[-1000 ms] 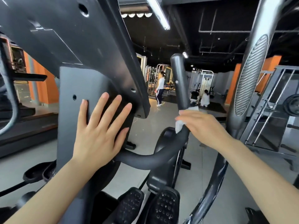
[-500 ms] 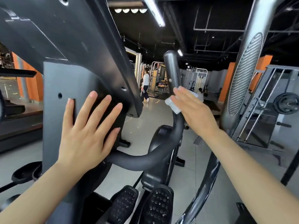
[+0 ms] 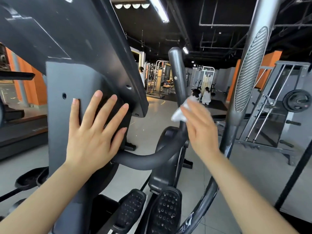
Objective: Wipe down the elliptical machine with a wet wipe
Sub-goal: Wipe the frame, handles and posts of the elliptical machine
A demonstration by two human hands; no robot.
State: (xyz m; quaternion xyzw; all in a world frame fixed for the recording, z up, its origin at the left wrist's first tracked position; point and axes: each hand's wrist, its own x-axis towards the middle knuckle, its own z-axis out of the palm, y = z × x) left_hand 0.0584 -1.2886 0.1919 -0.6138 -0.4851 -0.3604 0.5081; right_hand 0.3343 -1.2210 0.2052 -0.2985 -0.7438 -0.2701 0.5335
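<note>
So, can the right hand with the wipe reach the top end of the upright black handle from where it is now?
Probably yes. The right hand presses the wet wipe on the handle partway up, and the bar above it is bare to its rounded tip, with nothing crossing it.

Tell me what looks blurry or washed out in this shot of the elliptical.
Head view: the right hand and the white wipe on the upright handlebar are smeared by motion blur; the left hand, flat on the grey column, is sharp. The ceiling tube light blows out white. Wide-angle distortion bows the silver swing arm.
</note>
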